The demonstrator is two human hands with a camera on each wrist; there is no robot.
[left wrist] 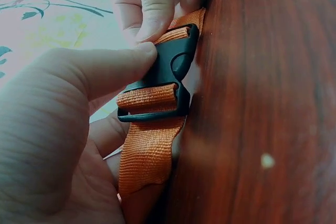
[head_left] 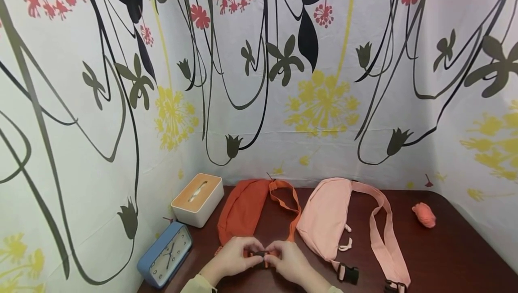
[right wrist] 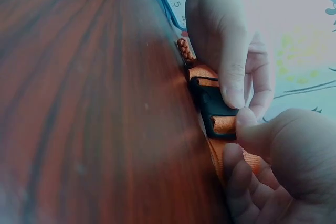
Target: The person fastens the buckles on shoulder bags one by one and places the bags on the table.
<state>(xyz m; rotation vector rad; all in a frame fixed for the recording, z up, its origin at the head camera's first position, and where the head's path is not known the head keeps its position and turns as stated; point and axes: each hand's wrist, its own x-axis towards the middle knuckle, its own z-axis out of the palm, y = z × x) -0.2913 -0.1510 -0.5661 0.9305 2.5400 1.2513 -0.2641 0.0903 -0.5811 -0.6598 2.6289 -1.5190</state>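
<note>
A black side-release buckle on an orange webbing strap lies between both hands, its two halves together. My left hand pinches the buckle, thumb on its upper face and fingers beneath. From the other end, my right hand grips the buckle's edge and the strap, with its thumb tip close to the left thumb in the right wrist view. The strap belongs to an orange-red waist bag lying just beyond the hands. Part of the buckle's underside is hidden by fingers.
To the right lies a pink waist bag with its black buckle half hanging loose. A tissue box and a blue clock stand on the left. A coral-coloured bundle sits far right on the dark table.
</note>
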